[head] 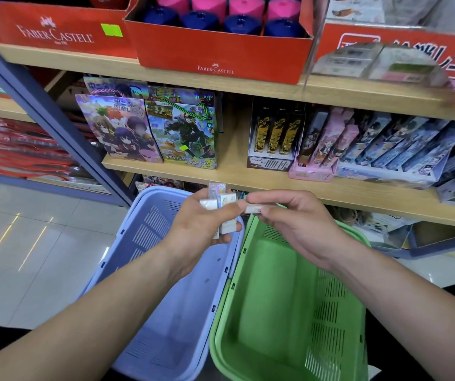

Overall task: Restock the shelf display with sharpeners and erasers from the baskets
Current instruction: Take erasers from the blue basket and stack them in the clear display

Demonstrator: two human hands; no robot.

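My left hand [197, 225] grips a small stack of wrapped white erasers [225, 204] above the lilac basket [149, 235]. My right hand [295, 224] pinches one more white eraser [256, 208] between thumb and fingers, right beside the stack. Both hands hover over the gap between the lilac basket and the green basket [281, 298]. On the top shelf a red Faber-Castell box [220, 55] holds pink and blue sharpeners [220, 15]. To its right stands a clear display case with erasers [377, 61].
The wooden middle shelf [229, 171] carries anime gift bags [149, 127] and boxed pencil cases [358, 144]. A blue-grey upright post [55, 116] slants down at the left. Shiny floor tiles [28, 237] lie to the left of the baskets.
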